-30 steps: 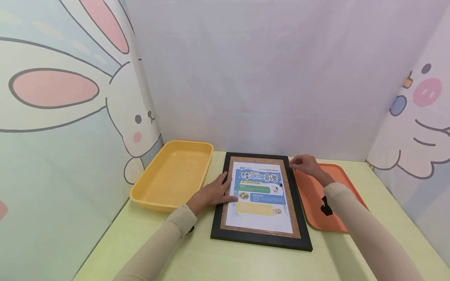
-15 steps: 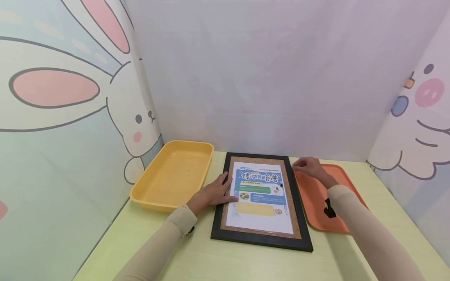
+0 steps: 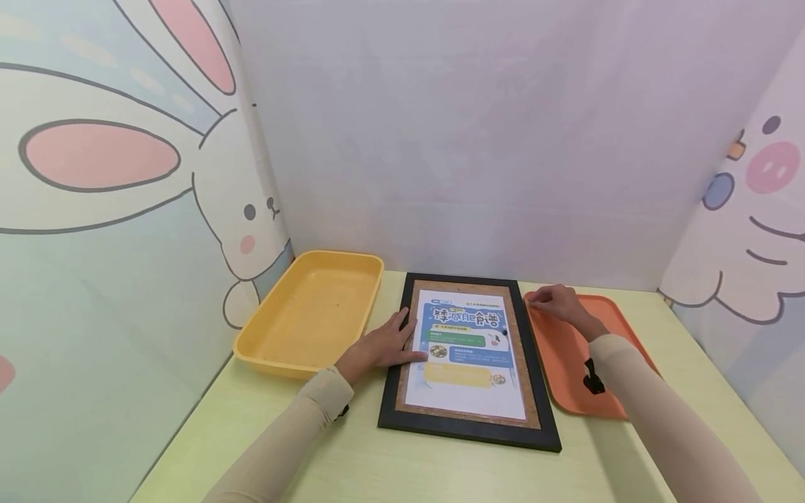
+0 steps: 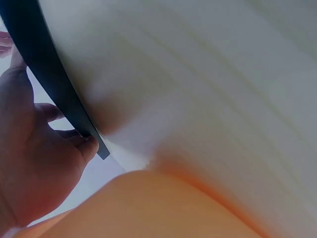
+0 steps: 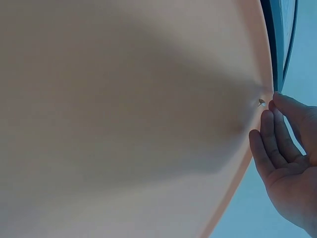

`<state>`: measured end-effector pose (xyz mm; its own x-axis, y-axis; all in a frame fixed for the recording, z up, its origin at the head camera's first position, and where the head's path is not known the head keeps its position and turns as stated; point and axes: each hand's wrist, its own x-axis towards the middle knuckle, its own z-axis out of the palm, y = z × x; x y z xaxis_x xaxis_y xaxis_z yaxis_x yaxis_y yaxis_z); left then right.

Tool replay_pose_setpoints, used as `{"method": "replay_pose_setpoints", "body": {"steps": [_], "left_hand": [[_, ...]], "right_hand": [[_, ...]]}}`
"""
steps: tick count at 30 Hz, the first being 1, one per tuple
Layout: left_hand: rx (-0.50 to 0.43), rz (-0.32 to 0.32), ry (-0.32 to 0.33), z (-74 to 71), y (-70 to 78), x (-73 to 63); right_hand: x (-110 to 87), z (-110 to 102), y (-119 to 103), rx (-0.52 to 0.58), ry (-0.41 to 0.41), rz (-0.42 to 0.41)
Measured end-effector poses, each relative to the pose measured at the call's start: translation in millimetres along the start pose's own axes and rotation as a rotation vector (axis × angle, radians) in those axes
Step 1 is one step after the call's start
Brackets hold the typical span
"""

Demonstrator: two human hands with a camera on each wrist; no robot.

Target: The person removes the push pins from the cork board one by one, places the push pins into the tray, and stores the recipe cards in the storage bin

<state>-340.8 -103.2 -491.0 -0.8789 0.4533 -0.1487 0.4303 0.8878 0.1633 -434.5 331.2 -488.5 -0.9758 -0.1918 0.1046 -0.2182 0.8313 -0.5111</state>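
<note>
A corkboard [image 3: 402, 409] with a black frame lies on the table, a colourful printed poster [image 3: 462, 391] on its cork. My left hand [image 3: 385, 344] rests over its left edge, fingers spread; the left wrist view shows fingers along the black frame [image 4: 59, 94]. A small black round pin [image 3: 504, 332] sits at the poster's right edge. My right hand [image 3: 560, 303] is over the far left corner of the orange tray [image 3: 566, 363], thumb and forefinger pinched. In the right wrist view a tiny gold-coloured thumbtack [image 5: 261, 102] shows right at these fingertips, above the tray's rim.
To the left of the board stands a yellow tray [image 3: 308, 314] with raised walls. A grey-white curtain [image 3: 472, 140] closes off the back, and printed cartoon panels [image 3: 94, 293] flank the table [image 3: 402, 468]. The orange tray lies close along the board's right side.
My right hand has moved a little to the right, from the board's far right corner to over the orange tray's corner. The left hand and the board have stayed in place.
</note>
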Motion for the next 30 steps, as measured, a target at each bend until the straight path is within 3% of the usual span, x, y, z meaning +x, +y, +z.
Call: {"method": "replay_pose_setpoints", "body": {"steps": [14, 30], "left_hand": [[-0.003, 0.010, 0.006, 1.3, -0.6, 2.0], [-0.008, 0.011, 0.001, -0.2, -0.9, 1.1]], "right_hand": [[-3.0, 4.5, 11.0, 0.011, -0.007, 0.011], [-4.7, 4.9, 7.8, 0.025, -0.027, 0.047]]}}
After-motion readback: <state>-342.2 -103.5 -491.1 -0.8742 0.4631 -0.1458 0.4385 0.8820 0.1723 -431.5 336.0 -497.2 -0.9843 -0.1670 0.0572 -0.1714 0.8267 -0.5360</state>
